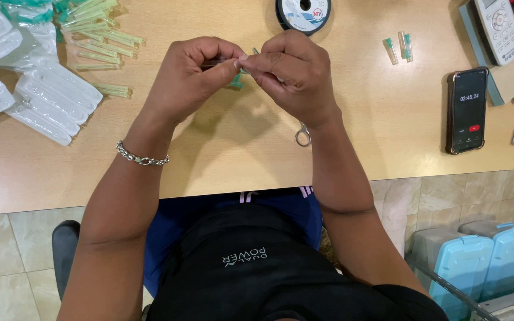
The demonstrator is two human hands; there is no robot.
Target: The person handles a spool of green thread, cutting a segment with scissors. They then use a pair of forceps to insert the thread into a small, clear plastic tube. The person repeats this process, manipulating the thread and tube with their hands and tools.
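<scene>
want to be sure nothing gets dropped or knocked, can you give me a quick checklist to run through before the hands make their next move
1. Small piece pinched between both hands: left hand and right hand meet at the fingertips over a small green-tipped part. Ok.
2. What exactly the fingers grip: mostly hidden. Cannot tell.
3. Scissors: only a handle loop shows, right under the right wrist, easy to nudge. Not ok.
4. Spool sits on the table just beyond the hands. Ok.
5. Loose capped needles and clear packets lie to the left, apart from the hands. Ok.
6. Phone lies flat at the right, away from the arms. Ok.
</scene>
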